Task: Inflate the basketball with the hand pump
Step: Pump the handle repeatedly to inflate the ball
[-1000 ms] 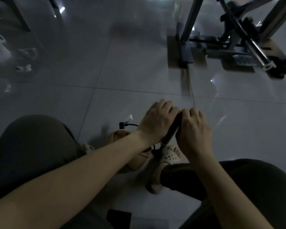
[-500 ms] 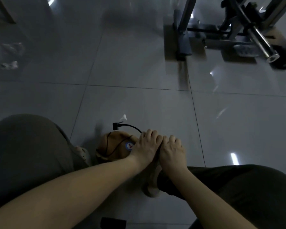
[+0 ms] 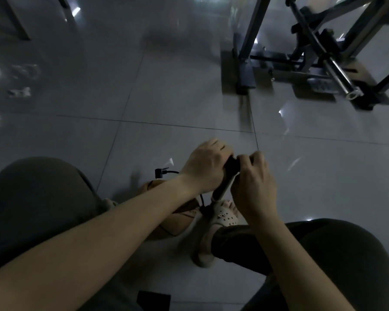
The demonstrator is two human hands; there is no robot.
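Hands first: our left hand (image 3: 206, 168) and right hand (image 3: 253, 194) are both clamped around the black handle (image 3: 231, 167) of the hand pump (image 3: 216, 198), one on each side, with fingers curled right over it and knuckles nearly touching. A short stretch of the pale shaft (image 3: 225, 187) shows between our wrists, tilted a bit.

The basketball (image 3: 180, 223) is down on the tiled floor (image 3: 166, 97) between our feet. It's mostly hidden under the left forearm, with just a brown slice of it showing. A thin black hose (image 3: 172, 172) loops out past the left wrist and ends in a small fitting (image 3: 158, 173) lying on the tiles beyond the ball. We honestly can't tell where the other end goes.

Our right foot, in a pale perforated sandal (image 3: 225, 217), sits just beside the bottom of the pump, touching the ball's edge or close to it. It's too dim to say if it's standing on the pump's base. Both knees in dark trousers (image 3: 32, 198) frame the shot.

Off at the far right there's a metal gym frame (image 3: 323, 52) with a chrome bar end (image 3: 353, 94). A flat dark thing (image 3: 153, 299) lies by the bottom edge.
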